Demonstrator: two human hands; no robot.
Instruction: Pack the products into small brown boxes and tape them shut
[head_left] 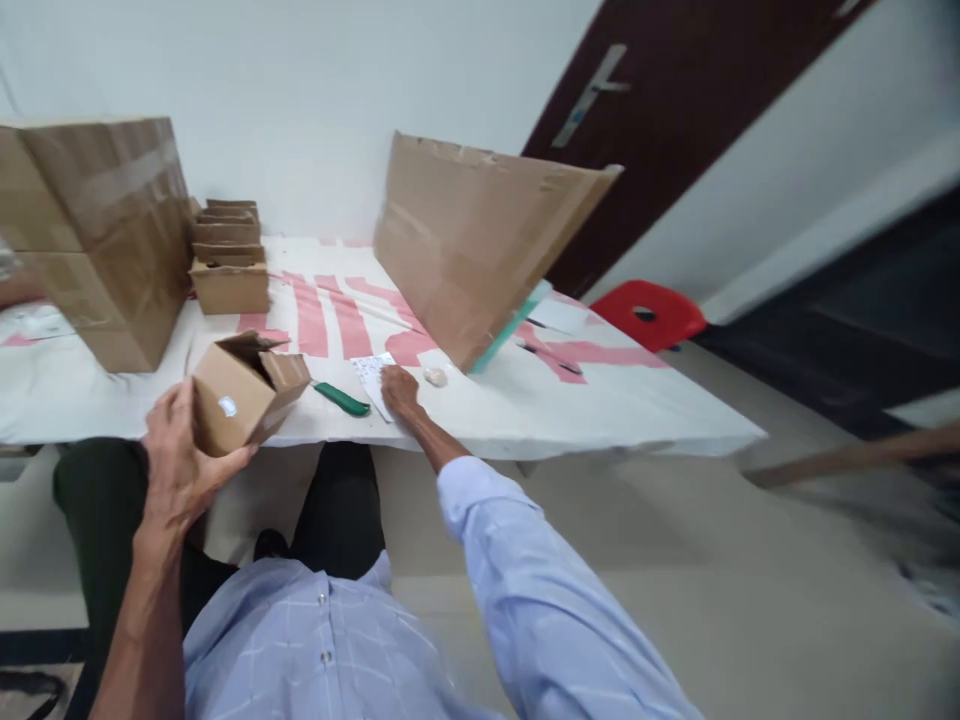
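Small open box (244,392) gripped by left hand (176,455) past the table's (600,420) front edge, right hand (400,391) flat on a paper (373,372) there; could slip off.

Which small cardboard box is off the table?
The small open box gripped in the left hand, flaps up; the other small boxes sit stacked on the table.

White table (600,415) with a red-printed cloth. Large taped carton (105,235) at far left; just right of it, a stack of small open boxes (227,260). Further right of the carton, a leaning cardboard sheet (472,250). Toward the near edge, right of the carton: green cutter (341,399), white paper slip (373,375), small pale lump (435,376).
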